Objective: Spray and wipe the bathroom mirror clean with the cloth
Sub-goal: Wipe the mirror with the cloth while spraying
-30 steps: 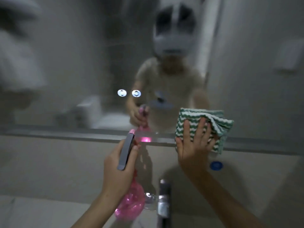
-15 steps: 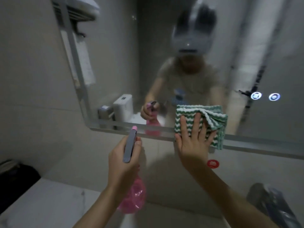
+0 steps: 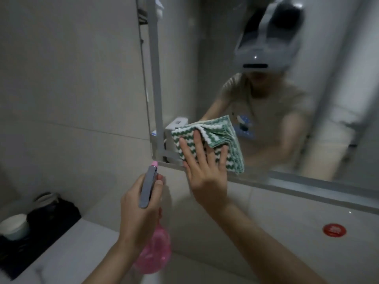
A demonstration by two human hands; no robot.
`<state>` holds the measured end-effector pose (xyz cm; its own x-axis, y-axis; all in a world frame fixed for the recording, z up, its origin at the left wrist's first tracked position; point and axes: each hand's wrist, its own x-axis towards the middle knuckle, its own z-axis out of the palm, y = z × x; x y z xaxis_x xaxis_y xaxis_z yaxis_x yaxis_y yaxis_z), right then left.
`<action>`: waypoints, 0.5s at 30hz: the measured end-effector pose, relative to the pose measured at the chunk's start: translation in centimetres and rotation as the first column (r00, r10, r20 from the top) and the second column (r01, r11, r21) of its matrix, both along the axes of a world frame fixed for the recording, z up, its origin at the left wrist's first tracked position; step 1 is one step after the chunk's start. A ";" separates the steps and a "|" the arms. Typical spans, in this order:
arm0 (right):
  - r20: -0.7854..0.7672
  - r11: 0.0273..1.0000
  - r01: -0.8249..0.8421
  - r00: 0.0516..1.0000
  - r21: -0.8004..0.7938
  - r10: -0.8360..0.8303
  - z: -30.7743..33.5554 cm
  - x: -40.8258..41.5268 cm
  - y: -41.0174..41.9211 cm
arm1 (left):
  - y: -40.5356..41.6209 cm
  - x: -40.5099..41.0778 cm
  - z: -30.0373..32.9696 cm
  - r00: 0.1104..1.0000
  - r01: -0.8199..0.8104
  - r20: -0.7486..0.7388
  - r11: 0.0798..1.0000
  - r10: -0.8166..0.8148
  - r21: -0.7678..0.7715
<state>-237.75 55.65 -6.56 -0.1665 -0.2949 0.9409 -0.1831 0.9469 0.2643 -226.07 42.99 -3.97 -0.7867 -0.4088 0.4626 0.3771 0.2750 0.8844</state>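
The flat, glossy mirror in its grey frame fills the upper right, above a smooth pale worktop. A folded, nubbly green-and-white zigzag cloth lies against the mirror's lower left corner, pressed flat by the right hand with straight, spread fingers. The left hand grips a translucent pink bulbous spray bottle by its neck, its grey trigger head pointing at the mirror frame.

Bare mirror glass lies open rightward of the cloth; the mirror frame bounds it leftward.
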 end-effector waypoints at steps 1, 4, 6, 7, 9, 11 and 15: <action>0.003 1.000 -0.001 1.000 0.011 0.001 0.1 -0.4 -1.2 | -1.2 -0.3 0.0 1.000 0.011 -0.003 1.000 -0.011 0.012; 0.053 0.999 0.025 0.998 0.041 -0.027 0.4 -1.4 -4.5 | -5.2 -1.5 -0.2 0.999 0.041 0.010 0.999 -0.042 0.028; 0.104 0.995 0.074 0.991 0.067 -0.080 0.5 -2.1 -6.8 | -8.0 -2.5 -0.3 0.998 0.040 -0.046 0.999 -0.041 -0.025; 0.133 0.993 0.095 0.986 0.064 -0.103 0.4 -2.3 -7.9 | -9.3 -2.9 -0.2 0.995 0.021 -0.096 0.996 -0.029 -0.084; 0.146 0.990 0.143 0.979 0.020 -0.144 0.7 -2.6 -10.1 | -12.1 -4.3 0.2 0.989 0.015 -0.144 0.987 -0.039 -0.163; 0.151 0.985 0.170 0.974 -0.016 -0.166 0.8 -2.5 -11.2 | -14.2 -5.2 0.0 0.988 0.060 -0.133 0.985 -0.082 -0.165; 0.143 0.976 0.209 0.966 0.053 -0.215 1.6 -2.0 -10.4 | -15.8 -6.6 1.4 0.971 0.159 -0.146 0.967 -0.190 -0.197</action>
<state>-239.70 45.22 -4.94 -0.3650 -0.2722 0.8903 -0.0190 0.9583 0.2852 -232.64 27.24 -2.60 -0.7460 -0.1685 0.6443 0.5683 0.3433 0.7478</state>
